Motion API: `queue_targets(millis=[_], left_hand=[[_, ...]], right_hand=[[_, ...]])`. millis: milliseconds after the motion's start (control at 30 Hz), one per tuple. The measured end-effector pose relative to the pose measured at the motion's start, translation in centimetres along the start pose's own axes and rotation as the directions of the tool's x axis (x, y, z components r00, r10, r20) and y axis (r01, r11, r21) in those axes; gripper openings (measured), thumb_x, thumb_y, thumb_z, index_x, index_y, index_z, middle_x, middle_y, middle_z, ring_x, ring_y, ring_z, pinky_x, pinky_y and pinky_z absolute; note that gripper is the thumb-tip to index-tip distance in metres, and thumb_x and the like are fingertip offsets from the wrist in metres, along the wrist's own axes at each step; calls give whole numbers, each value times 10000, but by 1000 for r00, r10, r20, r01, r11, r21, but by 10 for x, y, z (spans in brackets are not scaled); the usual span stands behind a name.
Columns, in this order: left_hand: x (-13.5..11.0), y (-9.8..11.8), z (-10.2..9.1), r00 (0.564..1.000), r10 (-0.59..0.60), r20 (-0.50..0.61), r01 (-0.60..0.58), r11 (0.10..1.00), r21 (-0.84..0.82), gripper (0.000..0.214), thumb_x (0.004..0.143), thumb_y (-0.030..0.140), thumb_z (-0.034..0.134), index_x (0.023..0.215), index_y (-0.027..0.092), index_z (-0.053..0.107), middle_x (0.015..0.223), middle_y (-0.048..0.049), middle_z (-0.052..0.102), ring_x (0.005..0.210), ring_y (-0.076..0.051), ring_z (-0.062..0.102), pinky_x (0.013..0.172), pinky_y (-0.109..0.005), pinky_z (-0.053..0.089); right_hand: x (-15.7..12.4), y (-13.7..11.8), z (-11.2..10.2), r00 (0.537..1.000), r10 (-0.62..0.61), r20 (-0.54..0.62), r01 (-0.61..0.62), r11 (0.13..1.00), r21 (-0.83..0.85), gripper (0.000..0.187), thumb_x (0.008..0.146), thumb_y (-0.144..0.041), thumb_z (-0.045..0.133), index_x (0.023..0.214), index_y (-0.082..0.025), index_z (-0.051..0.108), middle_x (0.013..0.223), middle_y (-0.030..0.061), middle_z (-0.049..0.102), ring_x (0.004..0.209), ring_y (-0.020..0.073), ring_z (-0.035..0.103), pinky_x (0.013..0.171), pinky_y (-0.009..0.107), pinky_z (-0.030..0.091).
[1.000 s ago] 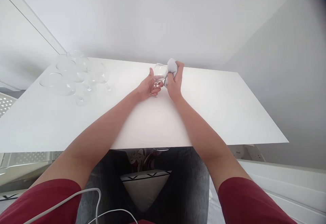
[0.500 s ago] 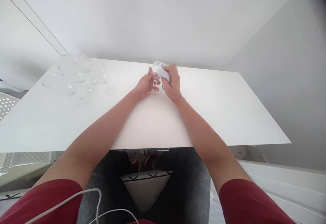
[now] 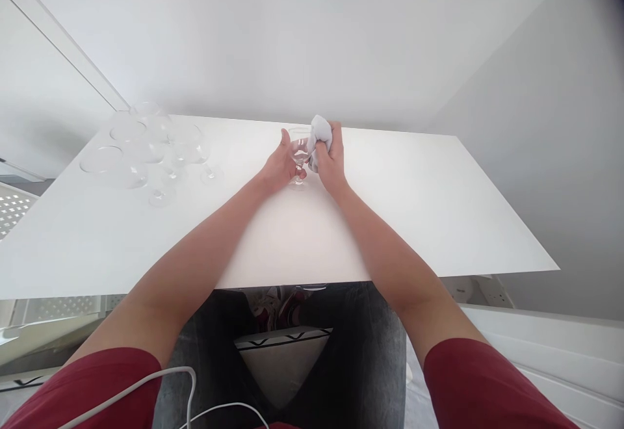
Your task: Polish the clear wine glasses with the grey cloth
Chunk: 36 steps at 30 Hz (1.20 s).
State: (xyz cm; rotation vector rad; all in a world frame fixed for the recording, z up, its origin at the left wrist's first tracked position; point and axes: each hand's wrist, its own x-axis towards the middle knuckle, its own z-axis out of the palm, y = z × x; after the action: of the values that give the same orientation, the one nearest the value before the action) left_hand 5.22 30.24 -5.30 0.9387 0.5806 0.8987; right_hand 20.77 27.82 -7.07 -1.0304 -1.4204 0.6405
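Note:
A small clear stemmed glass point(image 3: 298, 151) stands on the white table point(image 3: 414, 208) near its far edge. My left hand point(image 3: 281, 166) wraps its fingers around the glass's bowl and stem. My right hand point(image 3: 329, 162) is closed on a bunched white cloth point(image 3: 320, 131), which presses against the right side and rim of the glass. Both forearms reach out over the table from the near edge.
Several clear stemmed glasses point(image 3: 146, 149) are grouped at the table's far left. A white wall runs behind the table. Below the near edge are my dark trousers point(image 3: 361, 351) and a white cable point(image 3: 185, 383).
The cloth in my right hand slid from the glass's right side over its rim and back to the right side. My left hand kept its hold on the glass.

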Motion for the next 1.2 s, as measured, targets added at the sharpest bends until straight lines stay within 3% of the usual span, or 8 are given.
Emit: queue_targets(millis=[133, 333, 533, 667, 800, 967, 1033, 1200], left_hand=[[3, -2, -6, 990, 131, -53, -133, 990, -44, 694, 979, 892, 490, 1203, 278, 723, 882, -49, 678, 711, -168, 688, 521, -261, 506], [6, -2, -13, 934, 242, -261, -241, 970, 35, 672, 992, 902, 445, 1261, 326, 662, 921, -36, 656, 870, -200, 734, 640, -278, 533], [6, -1, -17, 935, 287, -208, -309, 948, -77, 609, 1048, 833, 419, 1122, 289, 682, 912, -46, 670, 1048, -205, 714, 908, -324, 588], [3, 1, -19, 928, 306, -212, -325, 944, -58, 773, 946, 956, 433, 1214, 283, 703, 1084, -93, 723, 1196, -260, 721, 932, -354, 598], [1, 2, -18, 916, 373, -145, -384, 922, -56, 608, 969, 806, 647, 1333, 322, 706, 1382, -81, 691, 1360, -277, 672, 986, -332, 576], [5, 1, -23, 858, 461, -228, -480, 877, -33, 498, 1064, 716, 564, 1432, 392, 649, 1453, -49, 643, 1460, -242, 592, 1105, -350, 555], [7, 0, -25, 849, 470, -241, -493, 869, -45, 461, 1098, 675, 523, 1468, 415, 614, 1488, -37, 609, 1482, -211, 564, 1163, -354, 531], [7, -4, -22, 855, 495, -158, -495, 868, 38, 475, 1084, 673, 552, 1497, 448, 617, 1515, -36, 586, 1477, -229, 567, 1181, -360, 515]], right_hand=[[-5, -7, 4, 994, -21, 108, 19, 1000, 18, 320, 1055, -478, 521, 1287, -257, 510, 1176, 80, 627, 905, 164, 620, 809, 353, 639], [-3, -4, 9, 958, -219, 185, 244, 962, -121, 160, 963, -355, 605, 1035, -213, 582, 1109, 91, 563, 1032, 199, 582, 971, 381, 575], [-7, 1, 13, 874, -90, 478, 161, 981, -110, 151, 887, -313, 664, 985, -199, 652, 1100, 77, 570, 964, 174, 567, 915, 344, 537], [-7, 7, 18, 931, 46, 362, -43, 999, -17, 272, 884, -404, 713, 1012, -212, 569, 1118, 59, 606, 955, 172, 560, 870, 325, 558], [-1, 10, 18, 966, 175, 190, -206, 967, 152, 397, 956, -551, 682, 1132, -233, 522, 1082, 58, 630, 937, 180, 601, 807, 330, 601], [-2, -5, 16, 883, 227, 410, -333, 920, 208, 612, 961, -810, 619, 1106, -216, 599, 1126, 87, 671, 987, 189, 643, 806, 329, 618], [-6, -10, 21, 866, 231, 444, -329, 931, 158, 605, 973, -812, 592, 1056, -213, 601, 1064, 76, 665, 929, 177, 617, 769, 313, 590], [-16, -7, 35, 958, 173, 228, -164, 985, -60, 305, 936, -440, 706, 1033, -236, 501, 918, 6, 602, 791, 142, 511, 734, 274, 491]])
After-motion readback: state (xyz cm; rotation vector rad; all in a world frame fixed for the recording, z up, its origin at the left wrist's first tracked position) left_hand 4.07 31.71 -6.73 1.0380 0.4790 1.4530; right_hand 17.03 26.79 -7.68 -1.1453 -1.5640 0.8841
